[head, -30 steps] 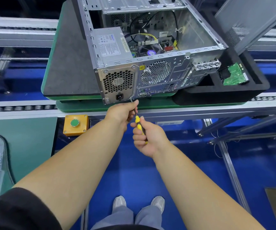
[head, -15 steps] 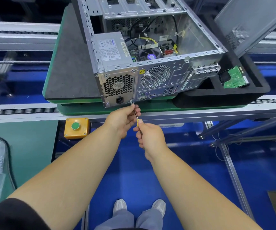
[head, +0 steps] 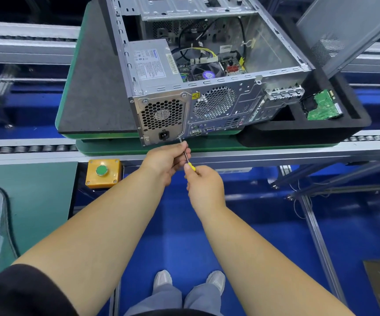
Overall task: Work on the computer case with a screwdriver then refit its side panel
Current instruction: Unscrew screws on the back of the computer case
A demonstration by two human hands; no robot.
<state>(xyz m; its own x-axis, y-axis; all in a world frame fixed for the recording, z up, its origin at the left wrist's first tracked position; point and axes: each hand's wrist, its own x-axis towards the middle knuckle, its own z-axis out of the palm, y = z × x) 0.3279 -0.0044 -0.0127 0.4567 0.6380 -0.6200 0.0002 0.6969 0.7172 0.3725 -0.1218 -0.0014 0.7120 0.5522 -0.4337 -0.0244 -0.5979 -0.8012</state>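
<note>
With the right hand (head: 204, 185) gripping the screwdriver (head: 187, 158) handle and the left hand (head: 166, 159) pinching its shaft at the case (head: 216, 106) corner, a tilted tip could slip off the screw.

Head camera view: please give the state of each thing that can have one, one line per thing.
computer case: open on top, side panel off
side panel: detached, tilted, right of the case
screwdriver: tip at the case's lower rear edge
left hand: pinching the shaft
right hand: gripping the yellow handle
</note>
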